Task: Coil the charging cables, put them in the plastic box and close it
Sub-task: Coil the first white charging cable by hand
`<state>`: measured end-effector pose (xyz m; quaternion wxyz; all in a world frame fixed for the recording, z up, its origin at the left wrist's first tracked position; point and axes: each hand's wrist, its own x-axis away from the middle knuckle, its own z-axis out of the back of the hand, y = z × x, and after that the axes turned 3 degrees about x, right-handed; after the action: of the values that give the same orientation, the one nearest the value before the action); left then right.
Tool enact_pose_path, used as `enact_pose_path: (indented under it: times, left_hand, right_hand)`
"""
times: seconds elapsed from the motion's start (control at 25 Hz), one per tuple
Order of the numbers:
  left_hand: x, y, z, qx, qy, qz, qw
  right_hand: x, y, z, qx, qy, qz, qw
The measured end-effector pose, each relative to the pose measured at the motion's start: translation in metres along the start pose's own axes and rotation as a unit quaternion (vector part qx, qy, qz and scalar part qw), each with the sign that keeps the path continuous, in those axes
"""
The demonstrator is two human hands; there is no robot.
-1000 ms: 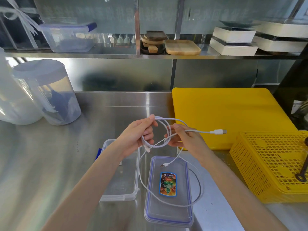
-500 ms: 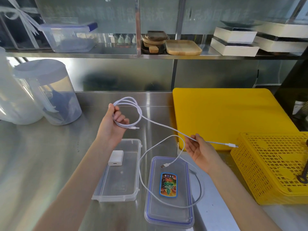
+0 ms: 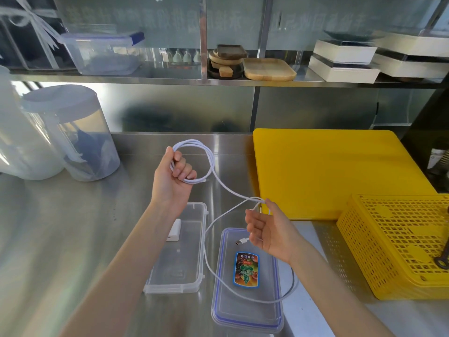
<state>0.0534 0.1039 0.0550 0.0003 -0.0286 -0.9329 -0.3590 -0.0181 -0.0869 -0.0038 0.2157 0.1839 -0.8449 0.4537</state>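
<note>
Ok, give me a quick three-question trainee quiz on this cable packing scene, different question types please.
1. True or false: the plastic box already has its lid on.
2. Which hand holds the coiled loops? A) left hand B) right hand
3. Fill in: the white charger lies inside the ____.

Key: 1 false, the lid lies beside the box with a loose cable draped over it; 2 A; 3 plastic box.
</note>
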Motion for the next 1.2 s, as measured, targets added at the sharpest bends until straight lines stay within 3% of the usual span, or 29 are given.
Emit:
enact_pose_path:
  times: [0.12,0.28,0.48,0.64,0.8,1.0,1.2]
  left_hand:
    - [0.002,-0.005,-0.004,-0.016,-0.012,0.003,1.000]
    - [0.006,-0.004,-0.007,-0.001,-0.016,0.001,1.000]
    - [0.015,-0.007,-0.011,0.062,-0.018,0.043,0.997]
    - [0.016,-0.010,-0.011,0.090,-0.003,0.056,0.994]
    - [0.015,-0.012,-0.009,0.138,0.008,0.066,0.988]
    - [0.024,-0.029,-0.014,0.139,-0.029,0.119,0.983]
    - [0.025,-0.029,-0.014,0.082,-0.070,0.131,0.986]
  right_hand:
    - [0.003,-0.005,-0.014,0.150,0.044,0.060,0.986]
    - [0.005,-0.014,-0.020,0.359,0.095,0.092,0.924]
    - [0.002,-0.012,-0.021,0.436,0.100,0.113,0.887]
    - [0.000,-0.002,-0.018,0.554,0.064,0.142,0.818]
    - [0.008,0.001,-0.022,0.502,-0.019,0.166,0.849]
    - [0.004,-0.002,-0.026,0.369,-0.004,0.232,0.900]
    - [0.005,-0.001,-0.020,0.339,-0.005,0.247,0.908]
